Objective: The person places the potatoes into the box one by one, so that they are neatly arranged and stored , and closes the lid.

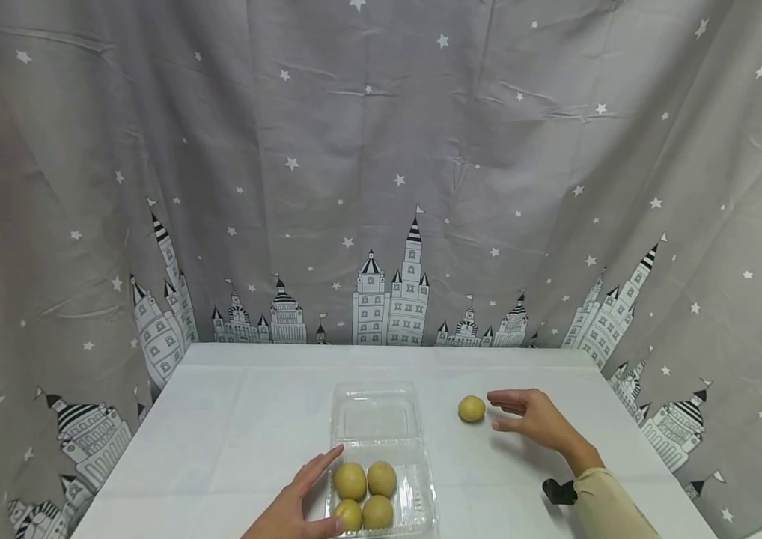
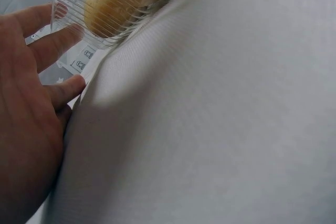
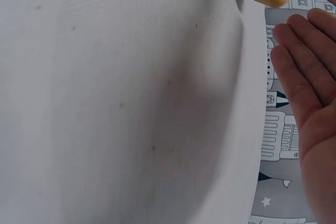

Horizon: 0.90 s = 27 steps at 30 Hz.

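My left hand (image 1: 296, 501) lies at the left side of a clear hinged plastic box (image 1: 415, 501), fingers spread and nearly straight. In the left wrist view its fingertips (image 2: 71, 32) are right at the box's ribbed wall (image 2: 97, 38). The box's lid (image 1: 377, 412) is folded back, away from me. Several round yellow potato-like pieces (image 1: 350, 480) sit together in the left part of the box. One more yellow potato-like piece (image 1: 471, 409) lies on the table to the right. Just right of it, my right hand (image 1: 536, 419) hovers with extended fingers and thumb apart, holding nothing.
A white cloth (image 1: 233, 419) covers the table. Behind it and along both sides hangs a grey curtain (image 1: 381, 150) printed with stars and castles. A black object (image 1: 559, 492) is at my right wrist by the sleeve (image 1: 606, 505).
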Motion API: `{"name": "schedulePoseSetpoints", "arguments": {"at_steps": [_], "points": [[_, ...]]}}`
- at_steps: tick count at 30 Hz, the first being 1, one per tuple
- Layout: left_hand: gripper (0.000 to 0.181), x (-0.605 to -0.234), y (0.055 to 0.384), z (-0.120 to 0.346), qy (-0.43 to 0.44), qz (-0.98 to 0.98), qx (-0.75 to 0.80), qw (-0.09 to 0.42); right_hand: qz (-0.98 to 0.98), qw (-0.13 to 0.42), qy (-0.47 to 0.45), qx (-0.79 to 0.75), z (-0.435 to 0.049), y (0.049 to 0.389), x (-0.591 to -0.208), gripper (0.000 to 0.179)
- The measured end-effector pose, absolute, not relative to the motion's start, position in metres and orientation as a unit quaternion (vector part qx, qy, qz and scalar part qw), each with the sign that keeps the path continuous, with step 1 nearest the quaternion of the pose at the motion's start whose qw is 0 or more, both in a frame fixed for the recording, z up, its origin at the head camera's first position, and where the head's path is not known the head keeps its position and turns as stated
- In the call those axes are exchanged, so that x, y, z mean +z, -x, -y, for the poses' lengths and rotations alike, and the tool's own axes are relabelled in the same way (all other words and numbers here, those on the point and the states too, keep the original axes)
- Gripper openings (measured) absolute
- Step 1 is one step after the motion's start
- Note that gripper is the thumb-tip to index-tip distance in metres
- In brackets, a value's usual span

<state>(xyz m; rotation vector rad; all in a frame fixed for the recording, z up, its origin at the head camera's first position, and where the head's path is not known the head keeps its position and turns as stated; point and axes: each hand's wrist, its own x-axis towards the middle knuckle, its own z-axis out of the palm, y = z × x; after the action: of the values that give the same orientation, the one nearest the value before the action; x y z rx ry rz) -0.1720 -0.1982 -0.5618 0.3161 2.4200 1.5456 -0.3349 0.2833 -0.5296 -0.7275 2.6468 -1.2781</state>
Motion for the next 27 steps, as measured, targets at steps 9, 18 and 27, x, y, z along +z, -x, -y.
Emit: {"name": "schedulePoseSetpoints", "arguments": {"at_steps": [9,18,27], "points": [[0.101,-0.561,0.171,0.200,-0.119,-0.830,0.532,0.118,-0.871,0.055,0.235,-0.428,-0.272,0.344,-0.538,0.057],[0.100,-0.562,0.172,0.198,-0.115,-0.831,0.531,0.122,-0.878,0.042,0.211,-0.427,-0.259,0.347,-0.546,0.056],[0.101,-0.561,0.171,0.199,-0.119,-0.833,0.527,0.122,-0.878,0.029,0.208,-0.429,-0.249,0.352,-0.552,0.054]]}}
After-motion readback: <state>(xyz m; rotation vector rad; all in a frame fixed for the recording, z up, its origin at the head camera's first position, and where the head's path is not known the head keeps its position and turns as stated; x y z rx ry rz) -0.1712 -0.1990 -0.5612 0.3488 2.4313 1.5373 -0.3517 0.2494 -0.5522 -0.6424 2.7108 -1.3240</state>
